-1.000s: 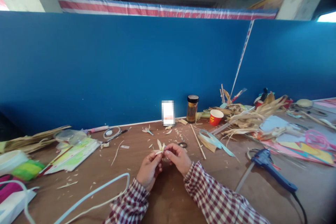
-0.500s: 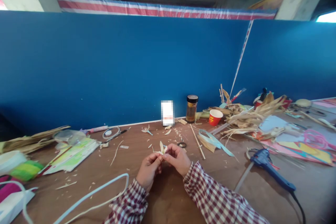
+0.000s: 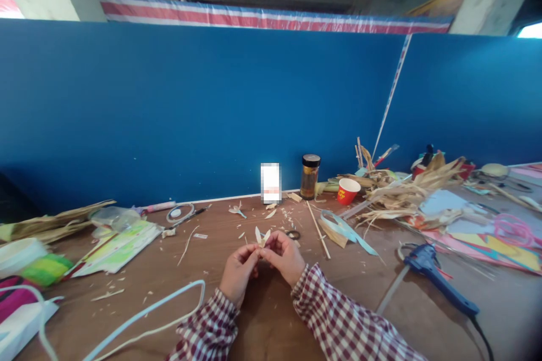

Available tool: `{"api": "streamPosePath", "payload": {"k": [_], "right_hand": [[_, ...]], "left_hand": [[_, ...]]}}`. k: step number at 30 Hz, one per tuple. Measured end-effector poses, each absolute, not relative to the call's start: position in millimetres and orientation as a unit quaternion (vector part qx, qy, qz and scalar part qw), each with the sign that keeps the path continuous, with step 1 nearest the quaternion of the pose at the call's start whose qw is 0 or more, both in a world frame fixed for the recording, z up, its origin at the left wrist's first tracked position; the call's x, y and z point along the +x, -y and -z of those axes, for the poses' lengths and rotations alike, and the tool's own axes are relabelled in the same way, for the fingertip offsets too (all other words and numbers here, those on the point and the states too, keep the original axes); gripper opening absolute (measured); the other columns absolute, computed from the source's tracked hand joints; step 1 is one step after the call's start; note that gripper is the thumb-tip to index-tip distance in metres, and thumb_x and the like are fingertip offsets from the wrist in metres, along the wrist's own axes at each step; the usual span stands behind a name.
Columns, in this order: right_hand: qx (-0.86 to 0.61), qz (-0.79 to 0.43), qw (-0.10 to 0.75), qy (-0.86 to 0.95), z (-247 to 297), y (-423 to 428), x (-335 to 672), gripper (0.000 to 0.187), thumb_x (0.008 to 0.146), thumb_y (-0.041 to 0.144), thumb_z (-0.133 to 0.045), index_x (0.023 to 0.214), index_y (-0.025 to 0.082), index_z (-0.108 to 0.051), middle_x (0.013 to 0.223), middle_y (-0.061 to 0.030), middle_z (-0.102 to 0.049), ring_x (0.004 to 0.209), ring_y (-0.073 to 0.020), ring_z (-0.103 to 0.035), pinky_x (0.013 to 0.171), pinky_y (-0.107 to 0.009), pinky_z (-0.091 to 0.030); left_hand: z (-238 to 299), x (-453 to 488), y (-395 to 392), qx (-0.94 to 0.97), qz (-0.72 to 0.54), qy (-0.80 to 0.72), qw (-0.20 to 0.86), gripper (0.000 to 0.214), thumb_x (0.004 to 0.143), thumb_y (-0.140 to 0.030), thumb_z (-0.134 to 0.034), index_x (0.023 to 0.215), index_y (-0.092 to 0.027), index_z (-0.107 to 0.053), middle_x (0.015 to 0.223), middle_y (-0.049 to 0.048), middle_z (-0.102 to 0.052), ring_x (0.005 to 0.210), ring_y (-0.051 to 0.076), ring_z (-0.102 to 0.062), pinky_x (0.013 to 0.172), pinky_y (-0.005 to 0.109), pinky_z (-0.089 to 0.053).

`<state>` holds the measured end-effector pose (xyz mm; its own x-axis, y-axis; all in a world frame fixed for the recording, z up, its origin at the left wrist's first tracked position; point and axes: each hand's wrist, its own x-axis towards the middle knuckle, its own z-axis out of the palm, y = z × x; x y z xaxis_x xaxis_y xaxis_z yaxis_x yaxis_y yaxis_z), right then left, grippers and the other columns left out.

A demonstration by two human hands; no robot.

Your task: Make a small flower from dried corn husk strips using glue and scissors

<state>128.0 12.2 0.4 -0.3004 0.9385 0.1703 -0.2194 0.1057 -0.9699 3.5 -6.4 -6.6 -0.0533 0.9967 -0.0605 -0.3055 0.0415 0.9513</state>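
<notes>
My left hand (image 3: 237, 271) and my right hand (image 3: 283, 255) meet above the brown table (image 3: 271, 316), both in checked red-and-white sleeves. Their fingertips pinch a small pale flower of dried husk petals (image 3: 260, 236), whose pointed petals stick up between the two hands. Both hands are closed on it. A small dark ring (image 3: 293, 234) lies on the table just beyond my right hand.
A blue glue gun (image 3: 436, 279) lies at the right, with a pile of dried husks (image 3: 402, 192), a red paper cup (image 3: 348, 190) and a dark-lidded jar (image 3: 310, 176) behind. Pale blue tubing (image 3: 144, 316) curves at the near left. A blue partition (image 3: 212, 113) backs the table.
The hands have turned the husk flower slightly and the petals now stand a little more to the left. The view has shifted slightly.
</notes>
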Motion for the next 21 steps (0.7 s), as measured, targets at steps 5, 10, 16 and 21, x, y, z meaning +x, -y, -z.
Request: {"api": "streamPosePath", "payload": {"k": [5, 10, 16, 21], "right_hand": [[-0.365, -0.561, 0.49, 0.558, 1.7, -12.7, 127.3, 0.028, 0.065, 0.04, -0.063, 0.07, 0.017, -0.048, 0.057, 0.0046, -0.049, 0.047, -0.0072, -0.043, 0.043, -0.019, -0.036], [-0.367, -0.577, 0.482, 0.548, 2.9, -13.9, 127.0, 0.027, 0.065, 0.039, -0.063, 0.072, 0.017, -0.049, 0.055, 0.0051, -0.049, 0.046, -0.0068, -0.044, 0.043, -0.019, -0.036], [-0.356, -0.581, 0.481, 0.552, 3.0, -14.1, 126.7, 0.029, 0.065, 0.041, -0.064, 0.074, 0.017, -0.05, 0.056, 0.0052, -0.048, 0.045, -0.0067, -0.041, 0.041, -0.018, -0.034], [-0.361, -0.56, 0.482, 0.568, 4.4, -14.9, 127.2, 0.028, 0.066, 0.042, -0.062, 0.073, 0.017, -0.051, 0.055, 0.005, -0.046, 0.046, -0.0069, -0.039, 0.04, -0.018, -0.032]], "left_hand": [[12.1, 2.2, 4.8, 0.419, -0.579, -0.467, 0.521, 0.027, 0.059, -0.034, -0.068, 0.076, -0.013, -0.064, 0.053, -0.0027, -0.054, 0.04, 0.005, -0.04, 0.038, 0.018, -0.035], [13.2, -2.5, 3.1, 0.46, -0.572, -0.495, 0.466, 0.027, 0.06, -0.034, -0.067, 0.079, -0.013, -0.066, 0.054, -0.0008, -0.058, 0.041, 0.007, -0.043, 0.041, 0.019, -0.037], [12.0, -3.0, 3.5, 0.453, -0.586, -0.51, 0.439, 0.026, 0.056, -0.034, -0.07, 0.073, -0.014, -0.068, 0.059, 0.0008, -0.061, 0.045, 0.009, -0.046, 0.042, 0.02, -0.039], [8.6, -1.2, 5.7, 0.462, -0.585, -0.498, 0.442, 0.025, 0.059, -0.034, -0.068, 0.075, -0.014, -0.067, 0.062, 0.0021, -0.063, 0.048, 0.01, -0.048, 0.045, 0.02, -0.04]]}}
